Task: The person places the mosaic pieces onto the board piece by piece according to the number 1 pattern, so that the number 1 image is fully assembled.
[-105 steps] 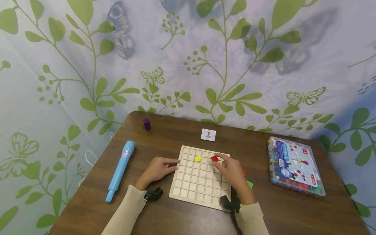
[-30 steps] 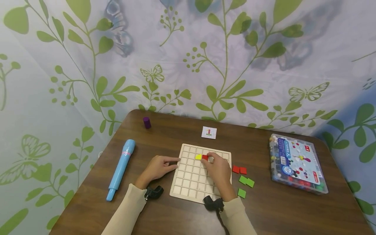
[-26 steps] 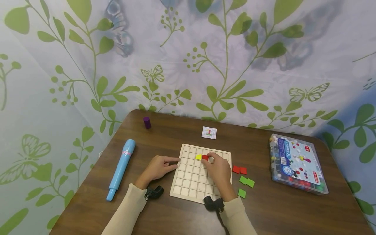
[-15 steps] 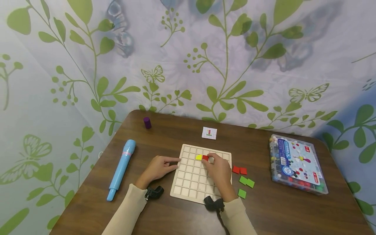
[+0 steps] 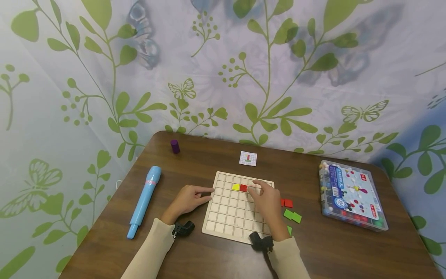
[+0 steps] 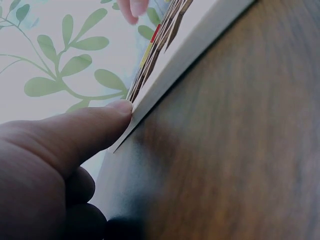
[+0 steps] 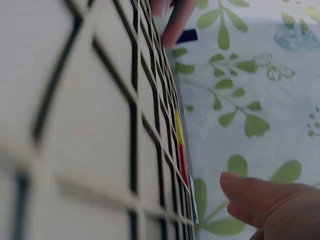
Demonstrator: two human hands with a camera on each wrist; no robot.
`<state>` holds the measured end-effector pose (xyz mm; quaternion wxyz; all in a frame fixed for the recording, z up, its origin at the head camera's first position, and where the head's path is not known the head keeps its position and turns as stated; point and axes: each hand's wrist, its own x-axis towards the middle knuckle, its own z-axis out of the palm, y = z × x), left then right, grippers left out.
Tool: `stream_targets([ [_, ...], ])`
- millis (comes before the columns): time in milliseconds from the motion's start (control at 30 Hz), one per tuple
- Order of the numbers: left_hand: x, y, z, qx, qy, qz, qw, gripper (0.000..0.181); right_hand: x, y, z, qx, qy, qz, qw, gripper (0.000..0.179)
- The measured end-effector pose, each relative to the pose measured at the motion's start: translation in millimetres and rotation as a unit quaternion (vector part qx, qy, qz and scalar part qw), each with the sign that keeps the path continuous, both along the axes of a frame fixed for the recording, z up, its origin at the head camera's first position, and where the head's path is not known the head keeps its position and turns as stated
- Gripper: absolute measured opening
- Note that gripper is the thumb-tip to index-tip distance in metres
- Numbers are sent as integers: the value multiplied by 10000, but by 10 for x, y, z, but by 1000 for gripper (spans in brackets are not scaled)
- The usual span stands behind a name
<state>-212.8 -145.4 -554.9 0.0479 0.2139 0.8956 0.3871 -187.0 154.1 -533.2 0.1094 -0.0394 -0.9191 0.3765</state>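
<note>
A pale wooden grid board (image 5: pixel 226 219) lies on the table. Side by side in its second row from the top sit a yellow square tile (image 5: pixel 235 186) and a red square tile (image 5: pixel 243 188). My left hand (image 5: pixel 187 199) touches the board's left edge with its fingertips; in the left wrist view the extended finger (image 6: pixel 95 127) meets the board's side. Over the board's right part, my right hand (image 5: pixel 267 199) has thumb and index finger spread with nothing between them, just right of the red tile. In the right wrist view both tiles lie flat in the grid.
Loose red tiles (image 5: pixel 288 203) and green tiles (image 5: pixel 297 217) lie right of the board, partly behind my right wrist. A small pattern card (image 5: pixel 248 159) is behind it. A clear case of colored balls (image 5: pixel 352 193) stands right, a blue microphone-shaped stick (image 5: pixel 143 201) left, a purple cylinder (image 5: pixel 175 146) back left.
My right hand carried the red tile left, set it beside the yellow tile, then let go and moved slightly right with its fingers spread. The left hand has stayed at the board's edge.
</note>
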Motion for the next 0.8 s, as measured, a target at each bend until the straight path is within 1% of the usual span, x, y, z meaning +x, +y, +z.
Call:
stream_targets([
  [200, -13, 0, -1, -44, 21, -9, 10000, 31, 18, 360, 140, 166, 95, 78, 9998, 37],
  [300, 3, 2, -13, -55, -34, -17, 10000, 32, 54, 531, 180, 271, 204, 90, 9994, 36],
  [400, 26, 6, -28, -40, -76, -24, 10000, 32, 99, 665, 215, 337, 263, 19, 9991, 34],
  [500, 34, 8, -31, -13, -41, -31, 10000, 32, 128, 778, 244, 321, 197, -106, 9992, 34],
  [633, 27, 8, -24, 6, 14, -22, 10000, 31, 148, 910, 247, 301, -19, -220, 9993, 37],
  [700, 20, 5, -20, 17, 17, -32, 10000, 31, 160, 978, 230, 338, -86, -123, 9993, 38],
  [800, 8, 0, -15, 8, 49, -55, 10000, 32, 190, 1085, 190, 377, -89, 188, 9991, 36],
])
